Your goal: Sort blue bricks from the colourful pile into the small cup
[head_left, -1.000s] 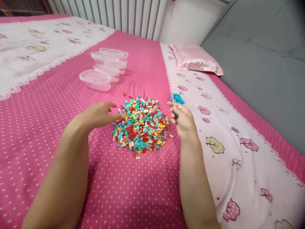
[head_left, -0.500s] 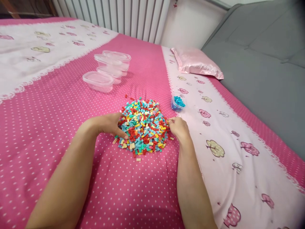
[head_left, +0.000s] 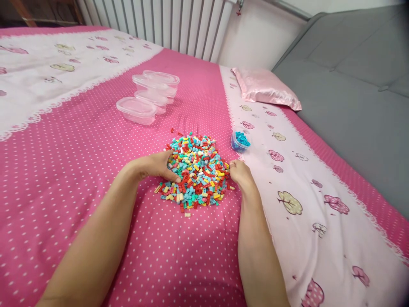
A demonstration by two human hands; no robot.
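A heap of small toy building bricks (head_left: 198, 170), red, yellow, blue, green and cream, lies on the pink dotted bedspread. At its left side rests my left hand (head_left: 158, 165), thumb and fingers apart, touching the bricks with the fingertips partly hidden among them. My right hand (head_left: 240, 172) is at the heap's right edge with its fingers curled together; whatever they may hold is hidden. Just beyond that hand stands a small clear tub (head_left: 240, 147) with blue bricks in it.
Several clear plastic tubs with lids (head_left: 136, 111) stand in a row at the back left. Farther right lie a pink satin pillow (head_left: 266, 89) and a grey padded headboard (head_left: 348, 85). A white radiator (head_left: 179, 25) runs along the wall behind the bed.
My left hand has slid slightly right over the heap's edge. The fingers of my right hand look more curled in. The whole view has shifted a little.
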